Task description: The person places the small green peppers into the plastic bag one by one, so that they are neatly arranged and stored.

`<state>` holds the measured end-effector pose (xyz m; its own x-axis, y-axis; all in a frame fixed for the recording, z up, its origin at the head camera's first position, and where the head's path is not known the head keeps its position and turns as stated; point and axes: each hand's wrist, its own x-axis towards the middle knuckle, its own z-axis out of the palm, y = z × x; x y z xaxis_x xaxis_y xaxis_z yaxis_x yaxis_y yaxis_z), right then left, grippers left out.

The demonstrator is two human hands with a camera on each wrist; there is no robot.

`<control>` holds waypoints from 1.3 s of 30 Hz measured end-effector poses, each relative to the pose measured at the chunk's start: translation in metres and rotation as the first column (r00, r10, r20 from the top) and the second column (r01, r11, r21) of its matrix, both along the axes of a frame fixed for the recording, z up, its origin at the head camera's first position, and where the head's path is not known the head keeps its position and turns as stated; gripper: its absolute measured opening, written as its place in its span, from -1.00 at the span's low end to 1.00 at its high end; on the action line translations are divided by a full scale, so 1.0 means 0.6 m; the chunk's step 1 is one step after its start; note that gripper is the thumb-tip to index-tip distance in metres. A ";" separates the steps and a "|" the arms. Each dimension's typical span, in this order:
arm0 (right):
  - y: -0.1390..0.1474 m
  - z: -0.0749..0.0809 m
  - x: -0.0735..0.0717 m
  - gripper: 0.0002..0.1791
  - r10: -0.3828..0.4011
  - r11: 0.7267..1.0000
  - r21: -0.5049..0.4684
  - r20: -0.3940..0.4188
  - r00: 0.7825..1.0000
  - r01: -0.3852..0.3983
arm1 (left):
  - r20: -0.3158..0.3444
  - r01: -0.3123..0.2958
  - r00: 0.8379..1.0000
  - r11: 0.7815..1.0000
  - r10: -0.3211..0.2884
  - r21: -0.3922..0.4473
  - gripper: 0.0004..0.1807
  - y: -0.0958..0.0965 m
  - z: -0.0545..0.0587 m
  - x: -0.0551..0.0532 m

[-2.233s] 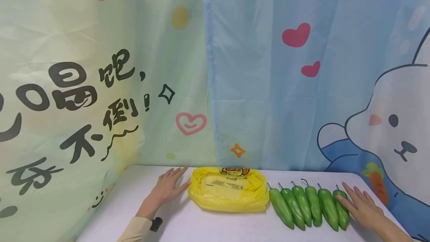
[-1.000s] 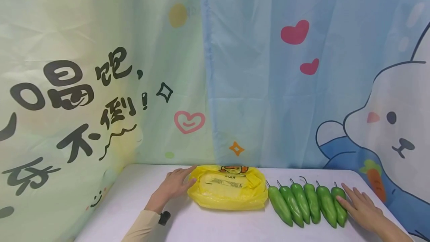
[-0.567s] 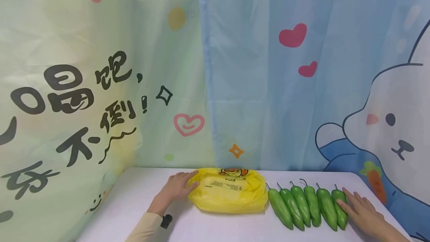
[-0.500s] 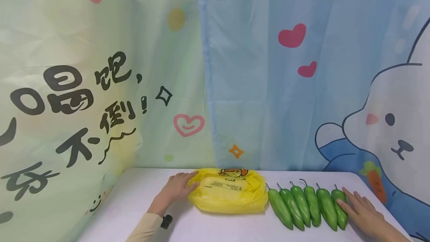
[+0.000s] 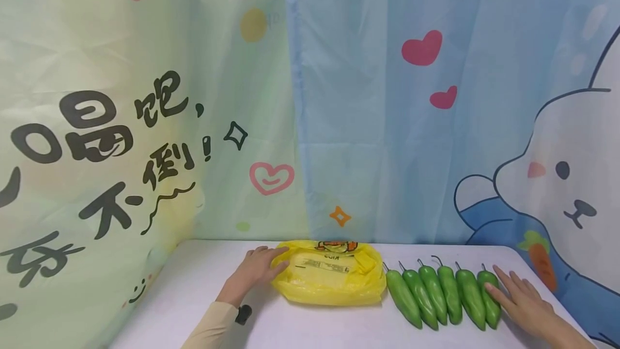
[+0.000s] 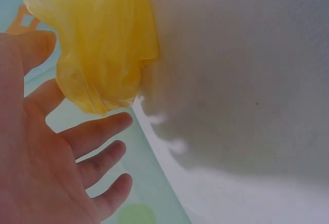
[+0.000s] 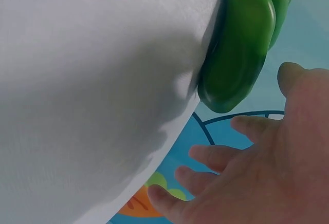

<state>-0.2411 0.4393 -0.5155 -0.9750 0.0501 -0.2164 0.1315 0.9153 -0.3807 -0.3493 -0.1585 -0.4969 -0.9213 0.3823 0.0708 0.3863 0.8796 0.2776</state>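
Observation:
My left hand point(image 5: 255, 268) is at the left end of a crinkled yellow plastic bag point(image 5: 334, 294) that lies on the white table. Its fingers are spread; in the left wrist view the thumb and index finger reach along the bag's end point(image 6: 97, 75) without gripping it. Several long green peppers point(image 5: 452, 292) with thin curved stems lie side by side, right of the bag. Beside the rightmost pepper point(image 5: 490, 298) is my right hand point(image 5: 525, 301), fingers spread, thumb overlapping that pepper in the head view. The right wrist view shows the palm facing the pepper point(image 7: 239, 44), holding nothing.
The white table point(image 5: 300, 330) ends at a printed cloth backdrop point(image 5: 349, 123) behind and on both sides, with hearts, writing and a white cartoon animal. A small black device point(image 5: 244, 314) sits at my left wrist by the beige sleeve point(image 5: 213, 325).
My left hand has moved right, from beside the bag up to its left end, its fingers now overlapping the yellow plastic. The right hand, the peppers and the bag have hardly moved.

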 end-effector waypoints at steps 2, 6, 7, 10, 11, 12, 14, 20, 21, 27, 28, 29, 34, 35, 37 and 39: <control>-0.001 0.001 0.001 -0.02 -0.001 1.000 0.000 -0.002 1.000 0.001 | 0.008 -0.008 1.000 1.000 0.008 -0.003 -0.46 0.001 -0.001 -0.001; -0.001 0.000 0.001 -0.03 0.002 1.000 0.000 -0.011 1.000 -0.002 | 0.013 -0.012 1.000 1.000 0.012 -0.004 -0.46 0.001 -0.004 -0.003; -0.001 0.000 0.002 -0.03 0.004 1.000 0.003 -0.016 1.000 -0.004 | 0.009 -0.008 1.000 1.000 0.008 -0.004 -0.46 0.000 -0.004 -0.003; 0.001 0.000 0.002 -0.03 0.009 1.000 0.009 -0.024 1.000 -0.009 | -0.007 0.007 1.000 1.000 -0.007 -0.004 -0.47 0.000 -0.003 -0.003; 0.001 0.001 0.003 -0.03 0.009 1.000 0.009 -0.023 1.000 -0.009 | -0.011 0.011 1.000 1.000 -0.011 -0.003 -0.47 0.000 -0.002 -0.003; 0.002 0.001 0.003 -0.03 0.010 1.000 0.011 -0.023 1.000 -0.010 | -0.014 0.014 1.000 1.000 -0.014 -0.004 -0.47 0.000 -0.002 -0.003; 0.002 0.002 0.002 -0.03 0.010 1.000 0.007 -0.017 1.000 -0.010 | -0.014 0.015 1.000 1.000 -0.015 -0.009 -0.48 0.000 -0.001 -0.004; 0.000 0.004 0.000 -0.02 0.004 1.000 -0.003 0.005 1.000 -0.004 | -0.015 0.007 1.000 0.999 -0.008 -0.032 -0.51 0.001 -0.001 -0.002; -0.001 0.004 0.000 -0.02 0.005 1.000 -0.001 0.004 1.000 -0.005 | -0.017 0.007 1.000 0.999 -0.007 -0.033 -0.51 0.001 0.000 -0.001; -0.001 0.005 0.000 -0.02 0.015 1.000 0.001 0.001 1.000 -0.015 | -0.011 -0.001 1.000 0.999 0.001 -0.035 -0.50 0.000 0.000 0.000; -0.001 0.005 0.000 -0.02 0.017 1.000 -0.003 0.000 1.000 -0.017 | -0.008 -0.003 1.000 0.999 0.003 -0.039 -0.49 0.000 -0.001 0.000; -0.001 0.005 0.000 -0.03 0.020 1.000 -0.005 -0.003 1.000 -0.020 | -0.008 -0.004 1.000 0.999 0.003 -0.039 -0.49 0.000 -0.001 0.000; -0.006 0.008 0.002 -0.05 0.035 0.999 -0.003 -0.014 0.999 -0.035 | -0.005 -0.008 1.000 0.999 0.007 -0.036 -0.50 0.000 -0.004 0.000; -0.007 0.009 0.002 -0.06 0.037 0.999 0.002 -0.015 0.999 -0.037 | -0.006 -0.009 1.000 0.999 0.008 -0.034 -0.50 0.000 -0.004 0.001; -0.010 0.010 0.001 -0.06 0.042 0.999 0.014 -0.021 0.999 -0.041 | -0.004 -0.014 1.000 0.999 0.013 -0.036 -0.50 0.000 -0.005 0.000; -0.012 0.011 0.001 -0.07 0.049 0.998 0.027 -0.026 0.998 -0.049 | 0.000 -0.019 1.000 0.999 0.019 -0.039 -0.49 0.001 -0.005 0.000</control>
